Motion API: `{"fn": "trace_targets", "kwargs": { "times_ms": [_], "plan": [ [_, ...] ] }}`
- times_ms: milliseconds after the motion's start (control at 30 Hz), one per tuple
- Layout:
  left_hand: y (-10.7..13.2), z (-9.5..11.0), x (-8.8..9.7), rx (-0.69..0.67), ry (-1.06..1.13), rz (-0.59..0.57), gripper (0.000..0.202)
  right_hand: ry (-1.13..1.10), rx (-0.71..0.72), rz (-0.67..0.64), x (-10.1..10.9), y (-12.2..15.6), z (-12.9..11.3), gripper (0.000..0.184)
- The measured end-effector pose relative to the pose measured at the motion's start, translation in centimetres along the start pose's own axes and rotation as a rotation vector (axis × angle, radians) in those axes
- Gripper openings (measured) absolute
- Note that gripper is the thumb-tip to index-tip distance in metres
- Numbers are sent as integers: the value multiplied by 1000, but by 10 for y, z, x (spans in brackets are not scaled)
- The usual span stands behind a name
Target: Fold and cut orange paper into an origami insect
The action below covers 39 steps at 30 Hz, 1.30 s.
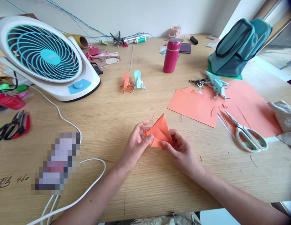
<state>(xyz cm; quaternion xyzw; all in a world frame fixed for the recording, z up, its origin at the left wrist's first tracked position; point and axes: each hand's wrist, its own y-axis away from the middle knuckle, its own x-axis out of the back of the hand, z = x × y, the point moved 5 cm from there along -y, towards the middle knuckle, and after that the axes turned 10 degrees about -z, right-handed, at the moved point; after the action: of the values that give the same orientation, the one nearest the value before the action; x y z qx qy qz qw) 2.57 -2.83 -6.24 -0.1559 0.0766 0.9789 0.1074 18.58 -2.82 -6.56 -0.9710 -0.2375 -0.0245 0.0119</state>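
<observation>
Both of my hands pinch a folded orange paper piece (160,129), a pointed triangular shape held just above the wooden table (145,184). My left hand (136,143) grips its left edge with thumb and fingers closed. My right hand (180,150) pinches its lower right corner. Beyond the paper stand two finished origami figures, an orange one (125,83) and a light blue one (138,80).
A white and teal fan (44,56) sits at far left, its white cable (89,175) looping near my left arm. Orange paper sheets (197,104), white scissors (247,134) and another blue origami figure (217,85) lie right. A magenta bottle (171,55) and teal bag (237,47) stand behind.
</observation>
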Motion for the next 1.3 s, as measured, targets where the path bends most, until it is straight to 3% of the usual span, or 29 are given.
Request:
{"fn": "trace_targets", "kwargs": {
  "times_ms": [67, 200, 367, 467, 567, 667, 800, 900, 1000, 1133, 1300],
  "plan": [
    [1, -5, -8, 6, 66, -21, 52, -41, 25, 7, -3, 0, 3, 22],
    [3, -10, -7, -1, 191, 135, 30, 183, 26, -19, -10, 5, 5, 15],
    [1, -9, 1, 86, 315, 145, 31, 235, 105, -239, -19, 9, -8, 36],
    [-2, -2, 8, 97, 231, 143, 40, 126, 114, -300, -15, 8, -11, 36],
    [-4, 3, 15, 83, 110, 148, 47, 127, 163, -146, 3, 5, -12, 35],
    [-5, 3, 17, 115, -45, 93, 42, 404, 334, -9, 18, 6, -23, 52],
    [-3, 1, 14, 149, -323, -22, 48, 706, 479, -166, 13, 7, -34, 58],
    [-1, 3, 12, 127, -423, -34, 49, 714, 427, -239, 9, 6, -31, 41],
    [0, 6, 9, 112, -309, -43, 48, 687, 363, -137, 11, 4, -26, 30],
    [2, 4, -2, 115, -6, -114, 51, 603, 262, 40, 17, 5, -19, 30],
    [4, -11, -3, 210, 43, -38, 37, 274, 114, -22, 16, 3, -7, 37]
  ]
}}
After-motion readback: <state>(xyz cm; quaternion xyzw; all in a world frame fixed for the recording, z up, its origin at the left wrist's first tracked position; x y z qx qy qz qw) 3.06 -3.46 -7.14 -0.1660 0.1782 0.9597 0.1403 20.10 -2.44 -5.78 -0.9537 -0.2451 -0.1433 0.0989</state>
